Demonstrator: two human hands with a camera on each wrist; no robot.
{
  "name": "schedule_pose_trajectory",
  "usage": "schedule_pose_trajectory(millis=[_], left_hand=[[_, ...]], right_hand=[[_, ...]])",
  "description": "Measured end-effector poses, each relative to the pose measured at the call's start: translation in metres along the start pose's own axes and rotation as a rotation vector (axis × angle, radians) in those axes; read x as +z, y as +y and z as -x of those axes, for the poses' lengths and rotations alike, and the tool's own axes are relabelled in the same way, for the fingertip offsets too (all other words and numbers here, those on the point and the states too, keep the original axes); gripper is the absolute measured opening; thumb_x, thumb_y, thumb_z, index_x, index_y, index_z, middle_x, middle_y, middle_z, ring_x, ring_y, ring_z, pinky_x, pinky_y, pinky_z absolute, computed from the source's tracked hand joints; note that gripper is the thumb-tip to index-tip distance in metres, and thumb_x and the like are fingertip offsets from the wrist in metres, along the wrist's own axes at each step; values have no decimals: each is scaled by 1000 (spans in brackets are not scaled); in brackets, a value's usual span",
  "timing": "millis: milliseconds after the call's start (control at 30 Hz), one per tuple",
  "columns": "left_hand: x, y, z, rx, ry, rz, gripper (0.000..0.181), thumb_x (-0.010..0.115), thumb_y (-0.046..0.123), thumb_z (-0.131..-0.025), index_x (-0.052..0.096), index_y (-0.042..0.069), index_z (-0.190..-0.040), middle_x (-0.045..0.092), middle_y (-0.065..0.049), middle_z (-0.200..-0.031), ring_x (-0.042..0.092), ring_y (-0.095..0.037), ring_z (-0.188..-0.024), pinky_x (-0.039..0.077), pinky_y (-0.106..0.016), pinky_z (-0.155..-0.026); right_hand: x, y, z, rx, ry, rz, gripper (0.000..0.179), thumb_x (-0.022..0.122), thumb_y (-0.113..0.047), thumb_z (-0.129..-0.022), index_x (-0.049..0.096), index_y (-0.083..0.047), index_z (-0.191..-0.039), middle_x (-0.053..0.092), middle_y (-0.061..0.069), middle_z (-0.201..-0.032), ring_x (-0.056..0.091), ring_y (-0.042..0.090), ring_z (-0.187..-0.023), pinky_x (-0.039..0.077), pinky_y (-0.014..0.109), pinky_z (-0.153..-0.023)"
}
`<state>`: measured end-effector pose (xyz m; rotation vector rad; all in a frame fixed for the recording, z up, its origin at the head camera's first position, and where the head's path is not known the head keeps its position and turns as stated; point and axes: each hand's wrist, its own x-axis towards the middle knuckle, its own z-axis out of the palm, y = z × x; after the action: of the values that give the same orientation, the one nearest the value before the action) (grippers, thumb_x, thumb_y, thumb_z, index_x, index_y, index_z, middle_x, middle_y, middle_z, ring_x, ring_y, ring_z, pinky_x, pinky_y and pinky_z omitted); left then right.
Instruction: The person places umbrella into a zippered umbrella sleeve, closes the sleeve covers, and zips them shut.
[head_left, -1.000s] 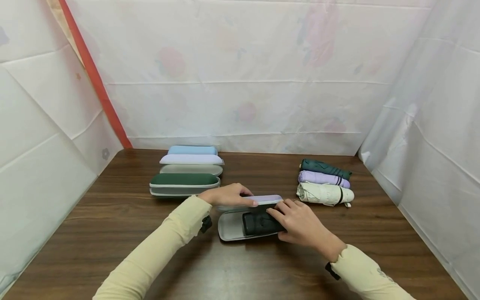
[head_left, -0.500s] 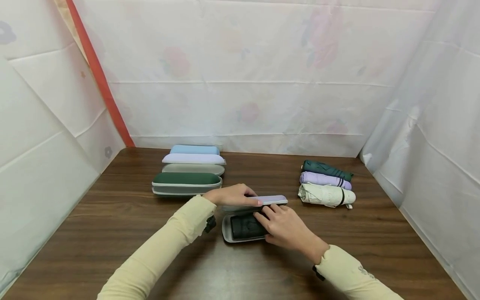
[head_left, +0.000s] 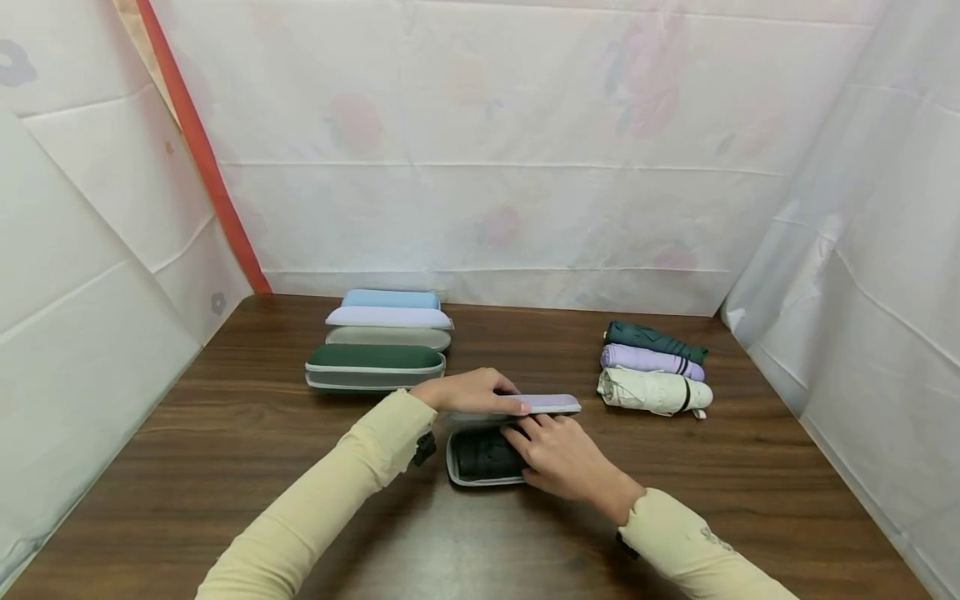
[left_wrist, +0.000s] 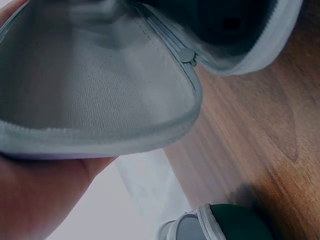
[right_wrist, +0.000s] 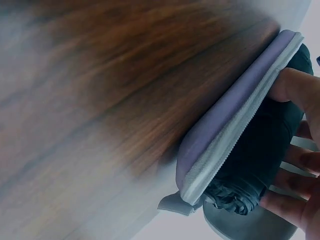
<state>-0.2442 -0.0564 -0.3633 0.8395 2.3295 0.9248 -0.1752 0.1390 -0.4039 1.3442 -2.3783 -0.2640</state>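
Observation:
A light purple zip case (head_left: 551,403) lies unzipped at the middle of the table, its lid tilted up. My left hand (head_left: 474,392) holds that lid, thumb along its front edge; the grey lining (left_wrist: 95,95) and a zipper pull (left_wrist: 187,55) show in the left wrist view. Inside the base lies a black folded umbrella (head_left: 480,455). My right hand (head_left: 561,456) grips the umbrella's right end, fingers over its far side and thumb at the near rim. From the right wrist, gathered dark fabric (right_wrist: 235,195) shows at the umbrella's end, inside the zipped rim.
Back left, a row of cases stands: green (head_left: 375,357), grey (head_left: 388,337), pale lavender (head_left: 388,317) and blue (head_left: 392,298). Folded umbrellas lie at the right: dark green (head_left: 654,339), purple (head_left: 651,361) and white (head_left: 652,390). Plastic sheeting (head_left: 480,225) hangs behind the table.
My right hand has moved left with the black umbrella, which now lies along the case's base, farther left and lower. My left hand still holds the lid up.

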Motion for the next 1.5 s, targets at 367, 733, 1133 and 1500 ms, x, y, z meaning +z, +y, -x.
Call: schedule_pose_trajectory(millis=[367,733,1133,1500], left_hand=[[0,1,0,-1,0,-10,51,59,42,-91,62,3,-123,63,-6,-120,57,-17,-111,44,-33,-93],[4,-1,3,15,1,-44,51,57,45,-92,62,5,-124,63,-3,-119,59,-12,-106,46,-30,-89],[16,-4,11,40,69,-163,60,61,50,-88,60,6,-127,64,-1,-117,58,-7,-101,45,-29,-88],[41,2,21,143,240,-381,63,65,55,-83,63,6,-123,64,-4,-117,58,-12,-98,48,-29,-78]], right_hand=[[-2,2,-4,16,-37,-53,57,77,-42,-77,63,-8,-121,61,8,-114,62,20,-90,50,32,-59],[-25,13,16,-54,95,-174,29,68,-24,-88,68,-7,-111,64,4,-106,62,16,-96,51,31,-77],[-36,57,27,160,213,-439,19,70,-11,-87,68,-9,-105,60,-2,-102,56,12,-96,49,33,-79],[-23,48,24,166,-1,-651,33,64,-23,-93,63,-5,-120,58,3,-117,54,15,-108,47,38,-88]])
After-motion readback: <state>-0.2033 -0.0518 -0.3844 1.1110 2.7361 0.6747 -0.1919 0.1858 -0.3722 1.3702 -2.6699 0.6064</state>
